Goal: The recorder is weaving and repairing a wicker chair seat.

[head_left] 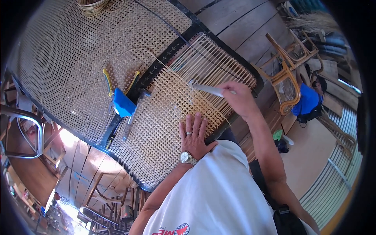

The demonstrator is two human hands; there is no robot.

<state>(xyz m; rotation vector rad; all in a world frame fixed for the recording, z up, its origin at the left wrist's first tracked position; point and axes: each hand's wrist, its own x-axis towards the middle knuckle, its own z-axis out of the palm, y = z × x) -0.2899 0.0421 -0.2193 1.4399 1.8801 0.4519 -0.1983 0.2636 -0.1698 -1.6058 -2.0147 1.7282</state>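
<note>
A black-framed panel of woven cane spreads before me. My left hand lies flat on its finished mesh, fingers spread and pointing away, with a ring and a wristwatch on that arm. In my right hand is a flat, pale, blade-like tool, gripped at its right end. Its far tip meets the edge of the weave, where loose parallel cane strands begin. Left of my hands lies a hammer. Beside it rests a blue piece, partly over pliers with yellow handles.
A larger woven cane section stretches to the left, with a coil of cane strips on its far part. Rattan chair frames stand at right, near a person in blue. More wooden chairs stand lower left.
</note>
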